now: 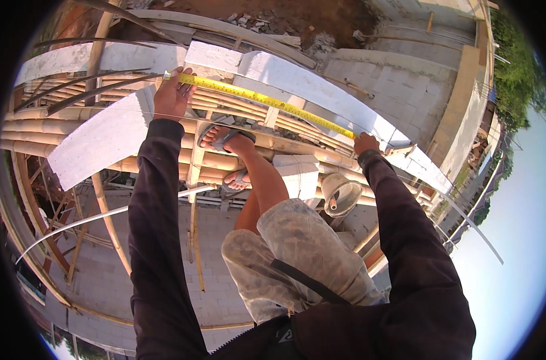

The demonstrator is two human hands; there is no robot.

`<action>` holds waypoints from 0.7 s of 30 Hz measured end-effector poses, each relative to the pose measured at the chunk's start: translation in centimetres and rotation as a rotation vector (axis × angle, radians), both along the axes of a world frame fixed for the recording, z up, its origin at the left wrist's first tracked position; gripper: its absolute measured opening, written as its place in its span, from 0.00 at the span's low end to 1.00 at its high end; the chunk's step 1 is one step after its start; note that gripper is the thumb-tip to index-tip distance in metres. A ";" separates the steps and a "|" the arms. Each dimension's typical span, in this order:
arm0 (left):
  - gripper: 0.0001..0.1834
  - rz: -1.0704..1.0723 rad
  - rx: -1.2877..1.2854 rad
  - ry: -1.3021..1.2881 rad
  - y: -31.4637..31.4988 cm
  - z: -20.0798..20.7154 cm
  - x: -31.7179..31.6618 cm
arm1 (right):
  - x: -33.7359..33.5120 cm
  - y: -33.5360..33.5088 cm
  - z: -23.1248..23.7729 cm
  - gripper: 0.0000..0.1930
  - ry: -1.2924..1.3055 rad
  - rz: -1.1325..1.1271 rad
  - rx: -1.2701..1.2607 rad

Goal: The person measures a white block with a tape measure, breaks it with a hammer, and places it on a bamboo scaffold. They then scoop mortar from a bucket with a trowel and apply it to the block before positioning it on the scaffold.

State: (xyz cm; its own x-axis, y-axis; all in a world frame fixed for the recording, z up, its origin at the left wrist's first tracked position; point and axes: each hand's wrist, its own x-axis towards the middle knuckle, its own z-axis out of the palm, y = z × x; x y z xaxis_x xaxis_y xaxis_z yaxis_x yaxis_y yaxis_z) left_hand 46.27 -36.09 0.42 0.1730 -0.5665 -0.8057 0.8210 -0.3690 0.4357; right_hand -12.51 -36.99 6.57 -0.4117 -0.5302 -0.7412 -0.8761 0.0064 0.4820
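A yellow tape measure point(282, 106) is pulled out across the view, just on the near side of a wall of white blocks point(309, 81). My left hand point(173, 99) pinches its end at the left, close to the wall and the tips of dark rebar rods point(105, 90). At the other end, my right hand point(366, 144) is closed round the tape; the case is hidden. A thin string point(237, 127) runs below the tape. One large white block point(102, 138) lies left of my left forearm.
My sandalled feet point(225, 141) rest on bamboo scaffolding point(213, 159) high above a block-paved surface point(219, 246). A second block point(297, 171) and a dirty bucket point(342, 195) stand near my right forearm. Behind the wall are lower block walls point(399, 72) and rubble. Bamboo poles point(111, 222) cross at the left.
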 end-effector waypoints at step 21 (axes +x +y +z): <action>0.22 0.048 -0.044 -0.025 0.3 1.8 3.1 | -1.6 -1.7 0.4 0.22 -0.242 0.035 -0.221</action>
State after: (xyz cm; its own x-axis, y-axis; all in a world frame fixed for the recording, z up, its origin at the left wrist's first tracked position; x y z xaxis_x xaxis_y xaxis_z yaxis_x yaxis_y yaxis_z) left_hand 49.38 -35.79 2.21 0.2206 -0.5920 -0.7751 0.8258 -0.3095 0.4714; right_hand -14.12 -38.73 7.00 -0.2169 -0.6998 -0.6806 -0.9665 0.0559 0.2505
